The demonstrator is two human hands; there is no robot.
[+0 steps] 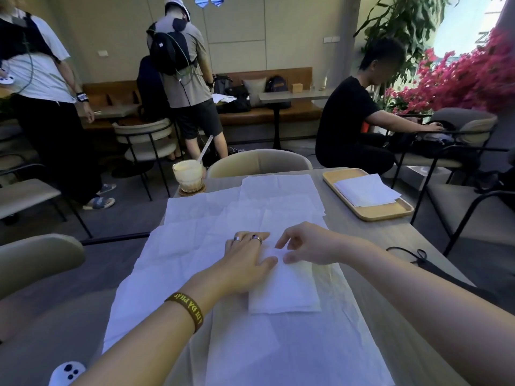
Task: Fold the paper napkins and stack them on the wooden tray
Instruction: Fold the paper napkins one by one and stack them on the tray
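left hand (pixel 248 260): flat, fingers straight, pressing the folded white paper napkin (pixel 284 291)
right hand (pixel 309 246): pinching that napkin's far edge
napkin spot: well apart from the rectangular light wooden tray (pixel 373 208), nearer side

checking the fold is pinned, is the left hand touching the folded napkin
Touching. Head view: the left hand lies flat on the folded napkin at its left edge, thumb across it.

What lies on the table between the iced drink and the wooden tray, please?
In the head view, unfolded paper napkins lie spread between the iced drink and the wooden tray.
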